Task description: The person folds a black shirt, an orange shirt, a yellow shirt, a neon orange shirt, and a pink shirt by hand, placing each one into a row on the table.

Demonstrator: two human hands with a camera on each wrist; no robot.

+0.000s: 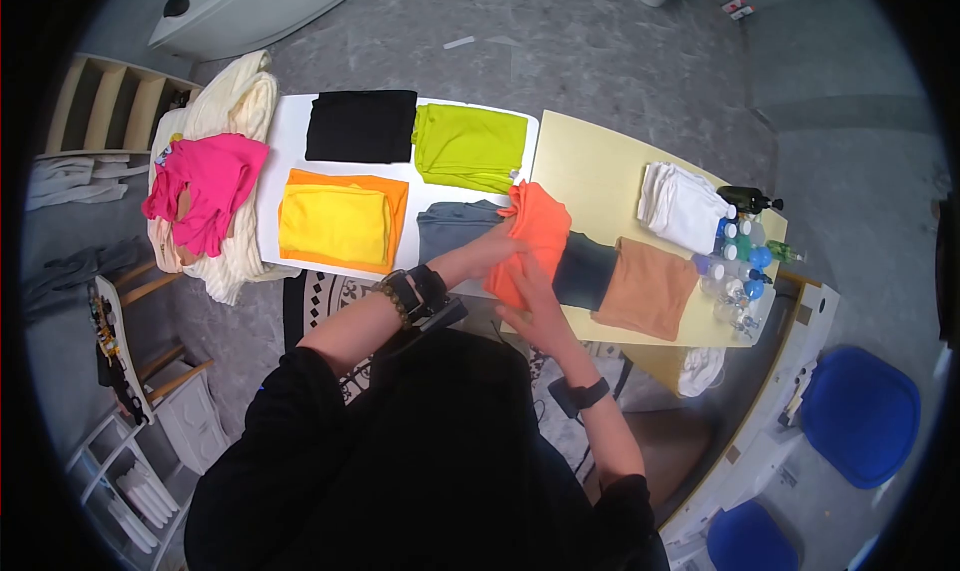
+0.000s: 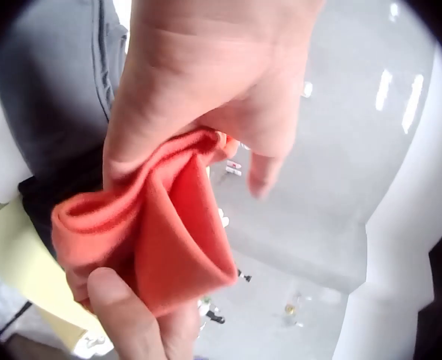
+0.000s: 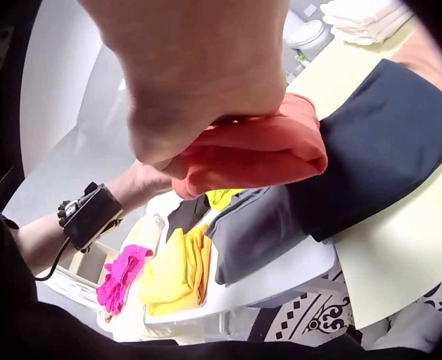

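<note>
An orange-red cloth (image 1: 543,233), folded into a thick bundle, is held up between both hands above the grey and dark folded cloths. My left hand (image 1: 484,252) grips its left side; in the left wrist view the left hand (image 2: 213,75) has fingers curled over its upper edge. The right hand (image 1: 540,314) pinches the lower part, its thumb lying on the cloth (image 2: 183,232) in that view. In the right wrist view the right hand (image 3: 198,82) covers part of the bundle (image 3: 258,154). Beneath lie a grey cloth (image 1: 452,228) and a dark cloth (image 1: 584,274).
Folded black (image 1: 361,127), lime (image 1: 470,146), yellow (image 1: 335,223) and tan (image 1: 647,289) cloths lie on the tables. White folded cloths (image 1: 684,206) and several bottles (image 1: 740,241) stand at the right. A pink garment (image 1: 218,193) lies on cream knitwear (image 1: 235,101) at the left.
</note>
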